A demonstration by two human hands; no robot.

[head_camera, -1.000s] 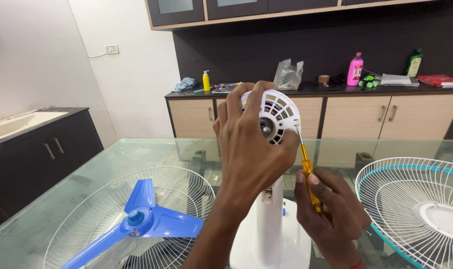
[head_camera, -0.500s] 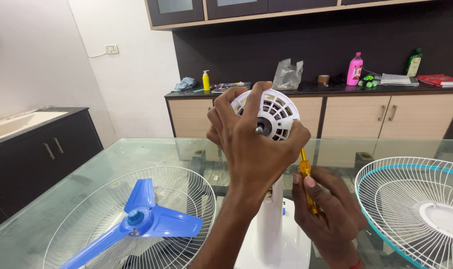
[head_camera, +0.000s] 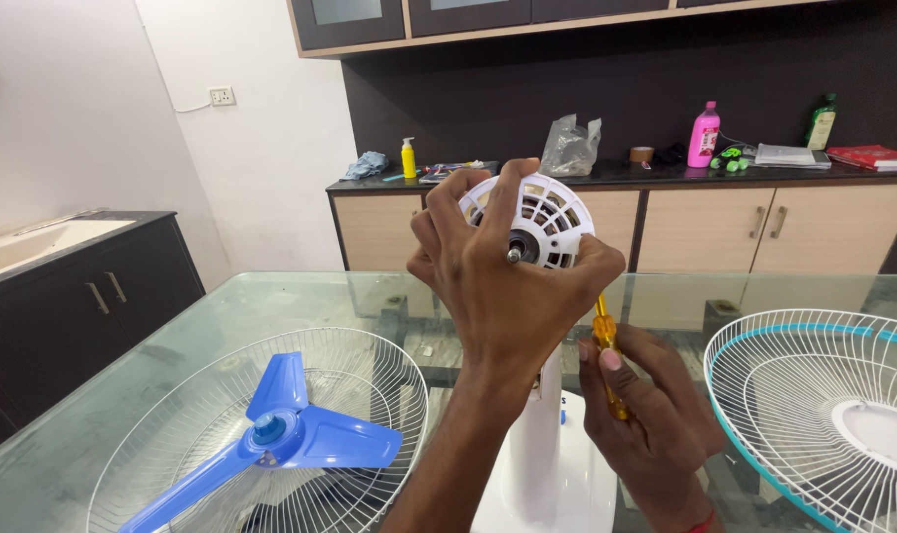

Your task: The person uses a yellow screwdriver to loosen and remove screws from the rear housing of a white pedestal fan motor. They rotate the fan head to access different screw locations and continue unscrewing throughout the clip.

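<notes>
My left hand [head_camera: 498, 286] wraps around the white vented motor head [head_camera: 542, 212] of a table fan, whose metal shaft points toward me. The fan's white neck and base [head_camera: 547, 454] stand on the glass table [head_camera: 271, 306] below. My right hand [head_camera: 646, 415] sits lower right of the motor and grips a yellow-handled screwdriver [head_camera: 606, 341], its tip hidden behind the motor head.
A wire fan guard [head_camera: 251, 434] with a blue three-blade propeller [head_camera: 281, 439] lies at the left. A second guard with a teal rim [head_camera: 823, 405] lies at the right. Behind are a counter with bottles [head_camera: 703, 133] and a plastic bag, and a sink counter at far left.
The motor head has turned under my left hand so its vented front and shaft face me more squarely. My right hand and the screwdriver have barely moved.
</notes>
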